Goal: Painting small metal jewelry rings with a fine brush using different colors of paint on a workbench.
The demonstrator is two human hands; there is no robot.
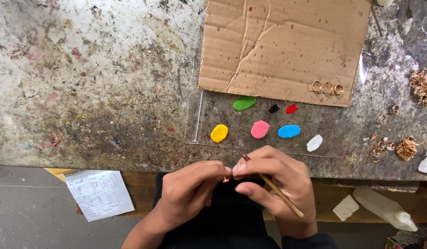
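Note:
My left hand (191, 189) pinches a small copper-coloured ring (226, 178) between thumb and forefinger, just in front of the table edge. My right hand (280, 182) holds a thin wooden brush (273, 186), its dark tip beside the ring. On a clear sheet (209, 138) lie paint blobs: green (244, 103), black (274, 108), red (291, 109), yellow (219, 133), pink (259, 129), blue (288, 131) and white (314, 143). Three rings (327, 87) stand on a cardboard sheet (278, 46).
Loose copper rings and wire pieces (388, 147) lie at the right, with a larger pile (422, 86) further back. A printed paper form (100, 193) sits at the lower left. A white squeeze bottle (384, 208) and a white scrap (346, 207) lie below the paint-stained table edge.

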